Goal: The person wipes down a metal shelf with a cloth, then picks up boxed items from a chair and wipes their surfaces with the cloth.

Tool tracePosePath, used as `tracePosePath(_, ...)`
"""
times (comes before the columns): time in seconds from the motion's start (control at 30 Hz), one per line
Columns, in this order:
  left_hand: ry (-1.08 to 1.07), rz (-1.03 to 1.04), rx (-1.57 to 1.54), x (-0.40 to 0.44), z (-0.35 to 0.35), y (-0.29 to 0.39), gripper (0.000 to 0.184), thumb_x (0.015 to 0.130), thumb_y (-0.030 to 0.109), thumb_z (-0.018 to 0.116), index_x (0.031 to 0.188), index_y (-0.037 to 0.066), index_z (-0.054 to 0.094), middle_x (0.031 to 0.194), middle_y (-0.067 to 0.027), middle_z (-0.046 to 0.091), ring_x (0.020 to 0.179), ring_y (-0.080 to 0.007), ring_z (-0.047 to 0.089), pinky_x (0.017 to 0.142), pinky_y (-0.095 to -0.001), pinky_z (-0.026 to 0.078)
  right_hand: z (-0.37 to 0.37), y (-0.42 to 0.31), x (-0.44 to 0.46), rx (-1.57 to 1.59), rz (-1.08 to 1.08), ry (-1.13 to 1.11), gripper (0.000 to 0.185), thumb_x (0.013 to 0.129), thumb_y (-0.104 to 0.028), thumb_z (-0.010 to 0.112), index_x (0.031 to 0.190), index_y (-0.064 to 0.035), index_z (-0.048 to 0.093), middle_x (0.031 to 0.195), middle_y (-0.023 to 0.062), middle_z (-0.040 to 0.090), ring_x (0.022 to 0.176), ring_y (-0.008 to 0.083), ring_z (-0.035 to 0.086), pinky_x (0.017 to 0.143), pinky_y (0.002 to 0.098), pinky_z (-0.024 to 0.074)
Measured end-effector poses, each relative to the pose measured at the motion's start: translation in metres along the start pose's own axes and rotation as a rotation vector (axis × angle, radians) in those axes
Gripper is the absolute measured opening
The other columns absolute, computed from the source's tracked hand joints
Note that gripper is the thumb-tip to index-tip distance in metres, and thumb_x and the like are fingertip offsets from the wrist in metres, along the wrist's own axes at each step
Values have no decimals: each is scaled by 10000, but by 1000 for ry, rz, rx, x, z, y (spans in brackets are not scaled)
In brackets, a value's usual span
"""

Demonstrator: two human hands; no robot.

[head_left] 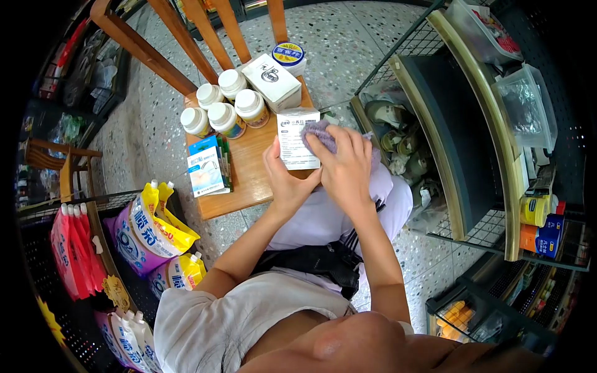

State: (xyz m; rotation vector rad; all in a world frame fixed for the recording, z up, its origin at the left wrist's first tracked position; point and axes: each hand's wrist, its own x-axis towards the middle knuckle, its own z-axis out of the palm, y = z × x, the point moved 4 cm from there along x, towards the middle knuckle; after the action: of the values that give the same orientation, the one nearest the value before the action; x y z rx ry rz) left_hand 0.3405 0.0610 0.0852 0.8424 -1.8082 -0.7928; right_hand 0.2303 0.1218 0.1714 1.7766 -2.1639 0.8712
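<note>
My left hand (288,185) grips a white box (296,149) with dark printed text, thumb along its lower edge and fingers at its left side. In my right hand (343,163) is a bunched purple cloth (318,134), held against the box's upper right part. Just beyond them on the wooden chair seat (249,186) stand several white-capped bottles (222,116) and a larger white carton (271,81). A round tub with a blue and yellow lid (288,55) is at the seat's back corner. Flat blue and white packets (207,166) lie at the left.
A metal shelf rack (451,143) rises on the right, with clear plastic bins (527,107) and yellow and blue tins (541,225). Shoes (392,118) sit low beside it. Detergent bags (149,227) fill a rack at my left. Wooden slats of the chair back (186,40) stand beyond the bottles.
</note>
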Motion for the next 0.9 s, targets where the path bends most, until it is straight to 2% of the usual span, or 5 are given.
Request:
tracePosePath(0.27, -10, 43, 66, 5, -4, 10, 1064, 575, 205, 921, 1371, -69, 271, 1217, -216, 424, 1111, -359, 439, 955, -449, 374, 7, -3, 33, -140, -44, 37, 401, 721, -78, 621, 1111, -129, 694, 1149, 82, 569, 1081, 268, 516, 840, 404, 385)
tracePosePath(0.47, -2, 92, 53, 5, -7, 13, 1053, 577, 200, 921, 1367, -61, 274, 1225, -221, 425, 1108, -366, 438, 949, -455, 380, 0, -11, 43, -90, -81, -48, 415, 700, -33, 593, 1090, -117, 705, 1146, 80, 579, 1084, 275, 520, 852, 406, 384)
tracePosePath(0.67, -3, 95, 59, 5, -7, 10, 1045, 582, 207, 920, 1364, -54, 277, 1220, -225, 426, 1107, -371, 442, 950, -456, 380, 9, -18, 35, -171, -95, -39, 455, 685, -29, 600, 1122, -118, 690, 1149, 81, 570, 1100, 275, 511, 864, 412, 377)
tracePosePath(0.87, 14, 75, 39, 3, -6, 10, 1022, 595, 206, 910, 1360, -54, 286, 1226, -231, 432, 1111, -379, 445, 945, -454, 389, 6, -17, 28, -131, -105, -11, 426, 701, -29, 599, 1102, -124, 704, 1142, 79, 572, 1087, 272, 518, 867, 407, 379)
tracePosePath(0.9, 12, 70, 43, 4, -6, 10, 1014, 597, 206, 908, 1358, -56, 290, 1225, -233, 434, 1111, -380, 447, 945, -454, 391, 6, -17, 27, -139, -115, -22, 404, 712, -62, 609, 1102, -124, 699, 1146, 75, 567, 1087, 265, 517, 862, 401, 382)
